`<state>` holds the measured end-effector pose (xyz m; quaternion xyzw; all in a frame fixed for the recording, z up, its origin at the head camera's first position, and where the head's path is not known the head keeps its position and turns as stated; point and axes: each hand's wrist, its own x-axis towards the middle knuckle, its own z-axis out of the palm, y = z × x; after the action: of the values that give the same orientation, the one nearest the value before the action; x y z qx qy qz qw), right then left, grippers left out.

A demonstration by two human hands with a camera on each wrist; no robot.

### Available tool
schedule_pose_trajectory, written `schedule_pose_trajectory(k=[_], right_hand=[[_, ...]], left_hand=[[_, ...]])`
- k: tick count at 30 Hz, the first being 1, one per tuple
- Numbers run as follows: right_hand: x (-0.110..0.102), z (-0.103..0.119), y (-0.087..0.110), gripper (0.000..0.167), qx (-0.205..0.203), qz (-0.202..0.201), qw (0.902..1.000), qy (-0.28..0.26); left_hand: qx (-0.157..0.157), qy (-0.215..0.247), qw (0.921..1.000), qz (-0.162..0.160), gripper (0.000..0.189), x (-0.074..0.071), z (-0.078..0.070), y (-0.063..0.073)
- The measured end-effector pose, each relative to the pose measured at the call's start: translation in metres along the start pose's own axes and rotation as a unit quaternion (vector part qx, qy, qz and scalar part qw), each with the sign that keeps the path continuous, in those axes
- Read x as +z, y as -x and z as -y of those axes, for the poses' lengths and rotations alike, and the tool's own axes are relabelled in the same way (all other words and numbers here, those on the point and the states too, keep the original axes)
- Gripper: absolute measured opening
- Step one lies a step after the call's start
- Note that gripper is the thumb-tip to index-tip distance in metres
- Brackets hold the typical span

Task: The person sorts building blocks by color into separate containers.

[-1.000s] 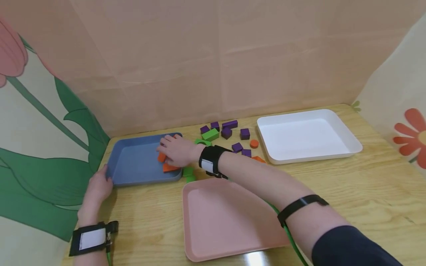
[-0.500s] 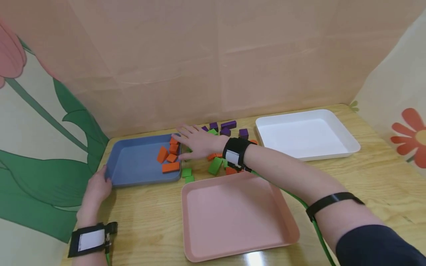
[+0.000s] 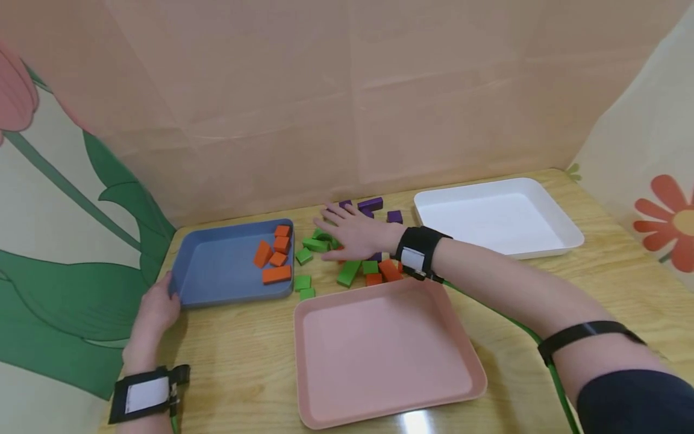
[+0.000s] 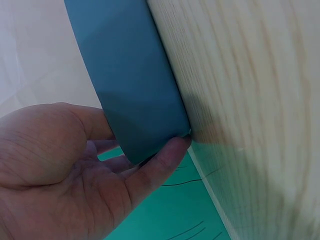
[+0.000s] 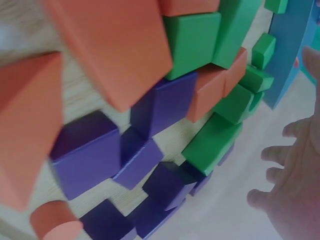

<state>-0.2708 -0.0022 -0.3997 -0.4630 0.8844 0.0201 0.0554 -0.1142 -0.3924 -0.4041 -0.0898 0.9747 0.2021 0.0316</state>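
My left hand [image 3: 158, 307] grips the left side of a blue tray [image 3: 214, 265]. In the left wrist view, the thumb and fingers pinch the corner of the tray wall [image 4: 135, 85]. Several orange blocks [image 3: 276, 275] lie along the tray's right side. My right hand [image 3: 358, 234], fingers spread and holding nothing, hovers over a scatter of green blocks [image 3: 348, 273], purple blocks [image 3: 370, 204] and orange blocks [image 3: 390, 270]. It hides part of this pile in the head view. An orange cylinder [image 5: 56, 220] shows among them in the right wrist view.
A pink tray [image 3: 385, 355] stands at the front, just below the pile. Back right is a white tray [image 3: 496, 220]. Behind the wooden table rises a plain wall covering [image 3: 260, 108], with flower-patterned panels at both sides. A green cable [image 3: 515, 325] runs along the right arm.
My right hand has let go of orange blocks in the blue tray and moved right, over the pile, with fingers spread. The left hand keeps its hold on the tray.
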Motion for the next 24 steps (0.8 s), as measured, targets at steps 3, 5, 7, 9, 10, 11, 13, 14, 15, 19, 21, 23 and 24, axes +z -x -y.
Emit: schedule_pose_trajectory(k=[3, 5, 7, 9, 10, 11, 13, 14, 15, 19, 21, 23, 24], right_hand=[[0.001, -0.002, 0.006, 0.088, 0.016, 0.003, 0.9997, -0.016], [0.0, -0.003, 0.01, 0.09, 0.03, 0.004, 0.9994, -0.018], [0.001, -0.004, 0.013, 0.092, 0.044, 0.002, 0.9989, -0.016], [0.002, -0.005, 0.015, 0.095, 0.057, 0.002, 0.9983, -0.014], [0.002, -0.005, 0.016, 0.096, 0.064, 0.002, 0.9979, -0.011], [0.003, -0.005, 0.016, 0.097, 0.069, 0.005, 0.9975, -0.011], [0.004, -0.004, 0.017, 0.099, 0.079, 0.014, 0.9967, -0.012], [0.003, -0.003, 0.018, 0.099, 0.082, 0.017, 0.9965, -0.011], [0.003, -0.002, 0.018, 0.099, 0.085, 0.019, 0.9962, -0.012], [0.002, 0.002, 0.015, 0.091, 0.092, 0.01, 0.9957, 0.008], [0.002, 0.005, 0.012, 0.087, 0.096, 0.007, 0.9952, 0.019], [0.003, 0.008, 0.01, 0.085, 0.099, 0.016, 0.9945, 0.031], [0.003, 0.01, 0.009, 0.084, 0.099, 0.022, 0.9944, 0.03]], left_hand=[[-0.004, 0.0, 1.0, 0.004, 0.052, -0.001, 0.001, 0.0], [-0.008, 0.0, 0.9999, 0.008, 0.053, -0.001, 0.001, 0.0], [-0.009, 0.0, 0.9999, 0.007, 0.053, -0.001, 0.002, 0.0], [-0.008, -0.001, 0.9999, 0.006, 0.053, -0.001, 0.002, 0.0], [-0.008, 0.0, 1.0, 0.005, 0.053, -0.002, 0.003, 0.001], [-0.009, 0.0, 1.0, 0.004, 0.052, -0.002, 0.003, 0.001], [-0.011, 0.001, 0.9999, 0.003, 0.052, -0.001, 0.003, 0.002], [-0.011, 0.001, 0.9999, 0.002, 0.052, -0.001, 0.004, 0.002], [-0.011, 0.001, 0.9999, 0.002, 0.052, -0.001, 0.004, 0.002], [-0.011, 0.002, 0.9999, 0.002, 0.052, -0.001, 0.005, 0.003], [-0.01, 0.003, 0.9999, 0.001, 0.052, -0.002, 0.005, 0.003], [-0.011, 0.005, 0.9999, 0.002, 0.052, -0.003, 0.004, 0.003], [-0.011, 0.005, 0.9999, 0.002, 0.053, -0.003, 0.004, 0.003]])
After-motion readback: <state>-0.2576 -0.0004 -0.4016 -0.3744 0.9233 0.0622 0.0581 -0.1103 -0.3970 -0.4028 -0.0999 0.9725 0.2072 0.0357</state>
